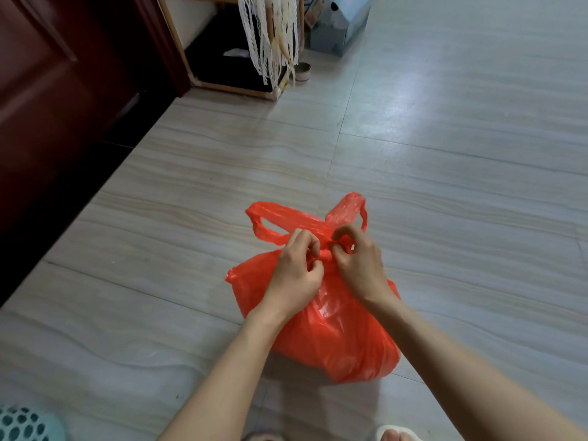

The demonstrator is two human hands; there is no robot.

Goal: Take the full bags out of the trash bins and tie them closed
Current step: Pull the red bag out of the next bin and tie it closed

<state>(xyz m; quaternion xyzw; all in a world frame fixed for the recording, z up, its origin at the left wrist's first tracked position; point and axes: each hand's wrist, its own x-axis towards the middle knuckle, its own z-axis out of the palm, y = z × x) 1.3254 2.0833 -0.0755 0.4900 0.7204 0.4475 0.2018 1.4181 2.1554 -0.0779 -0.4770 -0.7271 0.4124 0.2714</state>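
A full red plastic bag sits on the tiled floor in front of me. Its two handle loops stick up behind a crossing at the bag's neck. My left hand pinches the twisted plastic on the left of that crossing with curled fingers. My right hand pinches the plastic on the right side, thumb and forefinger curled around it. Both hands are close together over the bag's top and hide the crossing itself.
A pale green perforated trash bin shows at the bottom left corner. A dark red door stands at the left. At the back are a wooden-framed rack with lace strips, a small tin and a blue box.
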